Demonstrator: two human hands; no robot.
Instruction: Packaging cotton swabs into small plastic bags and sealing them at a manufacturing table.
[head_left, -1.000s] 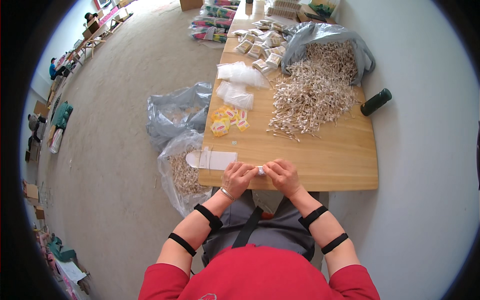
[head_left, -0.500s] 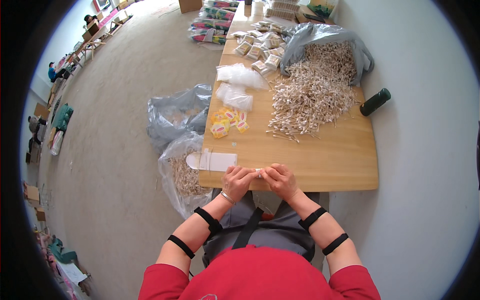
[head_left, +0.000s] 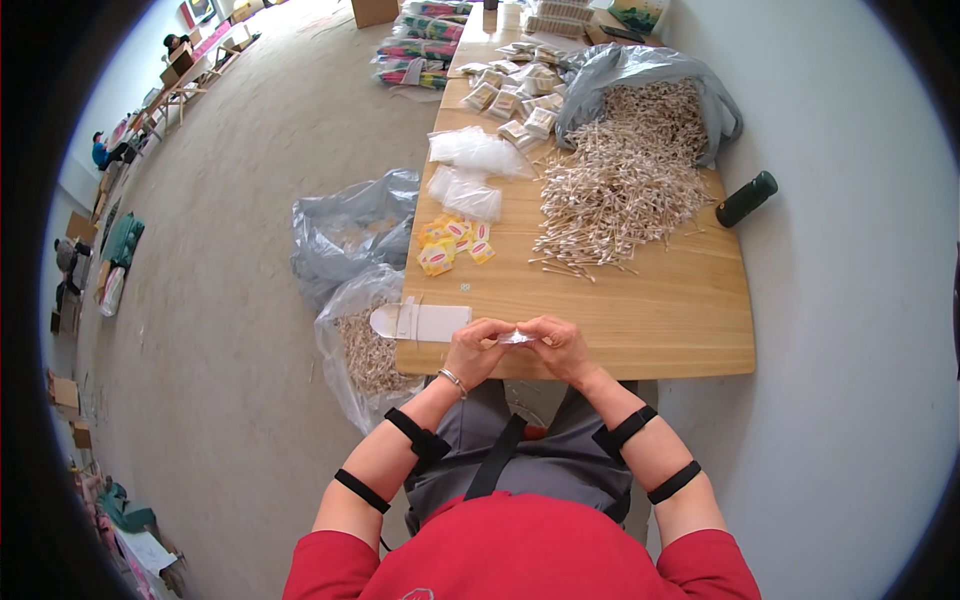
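Close to the table's front edge, my left hand [head_left: 476,348] and my right hand [head_left: 562,350] meet over a small shiny clear plastic bag [head_left: 517,338]. Fingers and thumbs of both pinch it from either side; its contents are too small to make out. Just left of my left hand lies a white card strip [head_left: 443,323] with a rounded end. Beyond it are several small yellow-and-white cards [head_left: 440,258] and stacks of flat clear bags [head_left: 472,196]. A big heap of cotton swabs [head_left: 625,205] spreads from a grey plastic bag [head_left: 722,110] at right.
Filled swab packets [head_left: 507,104] cluster at the far left of the table [head_left: 640,325]. A dark green bottle [head_left: 746,199] lies by the wall. Beside the table's left edge stand a grey bag [head_left: 345,235] and a clear bag of swabs [head_left: 370,350]. Other people sit far left.
Both hands have turned and shifted slightly, so more of the shiny plastic bag shows between them. The things on the table keep their places.
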